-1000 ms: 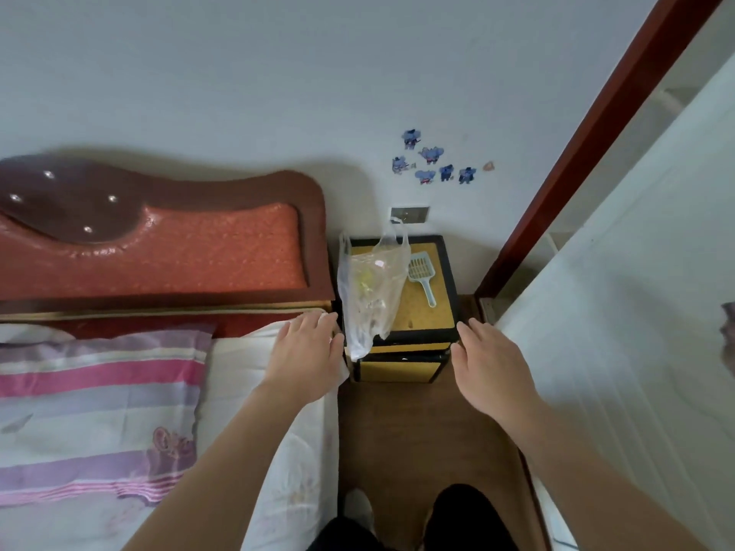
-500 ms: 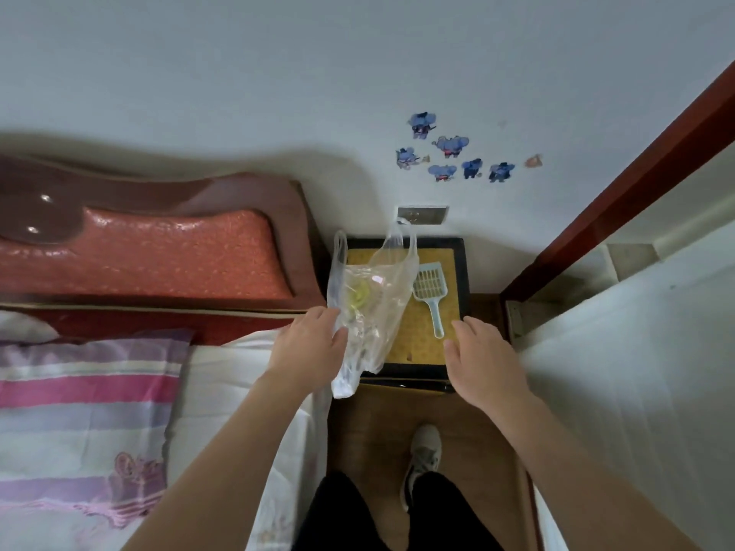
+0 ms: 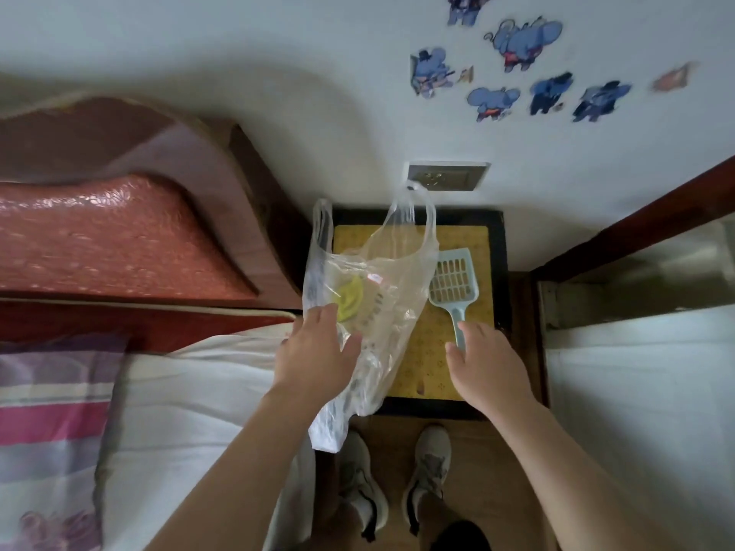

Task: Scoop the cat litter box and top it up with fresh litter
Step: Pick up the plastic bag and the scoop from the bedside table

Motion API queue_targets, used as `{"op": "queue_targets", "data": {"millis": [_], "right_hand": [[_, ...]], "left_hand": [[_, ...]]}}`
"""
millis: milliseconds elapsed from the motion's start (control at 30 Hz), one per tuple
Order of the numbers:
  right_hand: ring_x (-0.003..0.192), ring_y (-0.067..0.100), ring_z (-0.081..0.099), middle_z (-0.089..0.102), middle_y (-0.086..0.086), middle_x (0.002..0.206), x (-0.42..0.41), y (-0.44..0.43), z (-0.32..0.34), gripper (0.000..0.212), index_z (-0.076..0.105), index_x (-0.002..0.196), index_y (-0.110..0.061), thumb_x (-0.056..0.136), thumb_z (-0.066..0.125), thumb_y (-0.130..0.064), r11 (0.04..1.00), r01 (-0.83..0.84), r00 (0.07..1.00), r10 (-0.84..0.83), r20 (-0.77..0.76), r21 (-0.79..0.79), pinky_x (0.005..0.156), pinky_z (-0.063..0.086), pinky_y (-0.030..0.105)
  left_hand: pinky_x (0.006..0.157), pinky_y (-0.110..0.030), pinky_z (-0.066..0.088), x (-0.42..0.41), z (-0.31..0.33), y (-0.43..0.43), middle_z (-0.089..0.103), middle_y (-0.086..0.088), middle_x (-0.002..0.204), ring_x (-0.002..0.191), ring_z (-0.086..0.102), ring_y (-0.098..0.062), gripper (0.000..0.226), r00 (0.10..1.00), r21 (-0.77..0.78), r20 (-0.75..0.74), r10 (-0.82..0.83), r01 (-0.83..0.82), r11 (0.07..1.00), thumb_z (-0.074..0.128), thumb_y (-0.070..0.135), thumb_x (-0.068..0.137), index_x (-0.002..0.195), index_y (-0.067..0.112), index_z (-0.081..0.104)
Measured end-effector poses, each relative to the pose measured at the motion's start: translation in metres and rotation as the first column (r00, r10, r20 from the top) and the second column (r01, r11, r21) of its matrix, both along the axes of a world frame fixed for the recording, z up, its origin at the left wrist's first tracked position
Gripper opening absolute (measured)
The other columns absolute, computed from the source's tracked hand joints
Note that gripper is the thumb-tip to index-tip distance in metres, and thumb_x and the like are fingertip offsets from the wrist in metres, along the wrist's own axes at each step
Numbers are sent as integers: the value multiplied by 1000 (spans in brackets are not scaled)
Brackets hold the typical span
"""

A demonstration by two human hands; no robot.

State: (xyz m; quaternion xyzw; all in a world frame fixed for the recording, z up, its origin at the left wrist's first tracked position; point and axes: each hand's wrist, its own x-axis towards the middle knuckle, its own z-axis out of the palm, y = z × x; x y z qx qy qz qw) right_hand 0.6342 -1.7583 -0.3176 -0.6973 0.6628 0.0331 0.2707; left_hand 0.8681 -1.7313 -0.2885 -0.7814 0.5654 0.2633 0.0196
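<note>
Left hand (image 3: 314, 351) spread loose against the clear plastic bag (image 3: 370, 296), not clenched | right hand (image 3: 483, 361) open, fingers over the handle end of the pale blue litter scoop (image 3: 453, 286) | scoop lay flat on the yellow-topped nightstand (image 3: 483, 240) beside the bed (image 3: 187, 391), bag draped over its left edge

One bag (image 3: 370, 308), one scoop (image 3: 453, 284), one nightstand (image 3: 499, 272), one socket (image 3: 447, 177). Two hands: left (image 3: 314, 351), right (image 3: 489, 363). Two shoes; seven wall stickers far right.
</note>
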Motion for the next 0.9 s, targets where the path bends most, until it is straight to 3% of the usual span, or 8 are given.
{"op": "queue_targets", "data": {"millis": [133, 233, 333, 400, 500, 600, 900], "right_hand": [[101, 12, 58, 60, -3, 113, -5, -10, -34, 41, 50, 133, -17, 98, 48, -38, 992, 126, 992, -126, -15, 10, 75, 47, 21], [108, 16, 60, 61, 0, 120, -6, -13, -48, 48, 49, 137, -14, 97, 51, -41, 983, 182, 982, -182, -43, 5, 79, 47, 24], [95, 13, 60, 61, -4, 106, -6, -14, -59, 45, 56, 128, -17, 94, 53, -47, 975, 222, 974, -222, -36, -20, 71, 49, 25], [75, 8, 56, 56, -9, 86, -4, -15, -64, 32, 62, 105, -20, 92, 55, -49, 975, 221, 973, -223, -51, -32, 58, 42, 22], [59, 5, 49, 50, -9, 71, -2, -17, -67, 26, 55, 81, -24, 91, 58, -47, 972, 233, 969, -235, -71, -34, 49, 33, 21], [55, 5, 48, 50, -8, 66, 1, -18, -68, 27, 52, 74, -25, 91, 60, -44, 968, 248, 967, -250, -58, -37, 47, 30, 21], [52, 7, 54, 54, -7, 62, 5, -15, -55, 31, 54, 70, -24, 91, 61, -45, 959, 283, 959, -283, -15, -6, 47, 37, 20]], "left_hand": [[97, -44, 46, -11, -39, -7, 38, 2, 147, 130, 44, -24, 83, 996, 70, -18, 83, -81, 994, 48, 72, 83, 146, 22, 27], [96, -45, 47, -21, -61, -8, 37, 4, 147, 132, 42, -23, 93, 993, 91, -2, 121, -120, 989, 54, 75, 75, 147, 24, 24], [89, -42, 50, -29, -76, -9, 40, 4, 143, 130, 42, -22, 87, 990, 46, 2, 143, -143, 989, 62, 63, 76, 145, 25, 25], [86, -39, 50, -30, -83, -10, 42, 1, 140, 127, 44, -23, 79, 988, 15, -20, 153, -153, 988, 63, 49, 79, 145, 23, 27], [77, -39, 54, -29, -87, -13, 50, -1, 126, 110, 55, -25, 63, 987, -5, -51, 150, -151, 989, 62, 37, 82, 138, 21, 36], [70, -41, 56, -28, -84, -16, 57, 1, 116, 89, 61, -24, 52, 983, -22, -88, 158, -161, 987, 62, 27, 81, 130, 22, 43], [66, -32, 52, -19, -59, -17, 63, 3, 115, 79, 58, -17, 52, 963, -78, -161, 214, -229, 970, 61, 12, 81, 131, 23, 50]]}}
